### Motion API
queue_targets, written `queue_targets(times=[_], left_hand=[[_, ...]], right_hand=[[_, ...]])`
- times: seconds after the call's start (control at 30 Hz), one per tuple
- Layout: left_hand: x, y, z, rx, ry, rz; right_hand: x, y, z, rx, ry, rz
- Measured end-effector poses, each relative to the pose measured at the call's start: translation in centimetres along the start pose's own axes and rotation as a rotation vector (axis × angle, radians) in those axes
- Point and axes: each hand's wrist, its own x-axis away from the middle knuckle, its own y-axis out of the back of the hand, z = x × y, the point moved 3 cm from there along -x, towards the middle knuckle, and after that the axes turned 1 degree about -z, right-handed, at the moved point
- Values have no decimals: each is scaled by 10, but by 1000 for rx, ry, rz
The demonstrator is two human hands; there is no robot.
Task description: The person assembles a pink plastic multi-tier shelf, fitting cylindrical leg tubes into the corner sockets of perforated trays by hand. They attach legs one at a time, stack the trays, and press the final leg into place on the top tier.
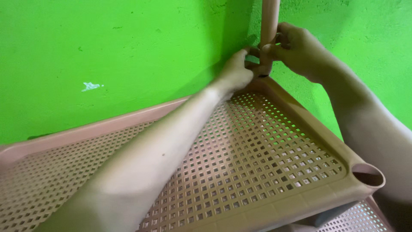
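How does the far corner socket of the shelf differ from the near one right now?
The far corner socket has an upright tube seated in it; the near corner socket is open and empty. The left hand and right hand grip at the far one; nothing touches the near one. Both are round, pinkish-tan corners of the perforated shelf.

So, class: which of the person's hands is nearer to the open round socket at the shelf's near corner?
Right. The right hand grips the upright pole at the far corner, on the socket's side; the left hand is beside the pole's base, slightly farther off.
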Motion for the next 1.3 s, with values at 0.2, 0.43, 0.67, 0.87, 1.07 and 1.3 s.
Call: queue_targets(times=[0.2,0.43,0.67,0.87,1.07,1.3], left_hand=[[-2,11,6,28,2,70],[9,5,-17,-249,-94,23],[3,9,-9,-491,-144,20],[1,13,2,-239,-101,115],[6,10,3,-40,22,133],[-3,9,3,-123,-98,229]], right_hand=[[6,-6,3,-92,-59,8],[16,-25,-12,-95,-53,-178],[25,-29,-13,71,-62,-216],[23,-28,-7,246,-273,-210],[8,-10,14,-238,214,-1],[0,-5,-1,29,-49,5]])
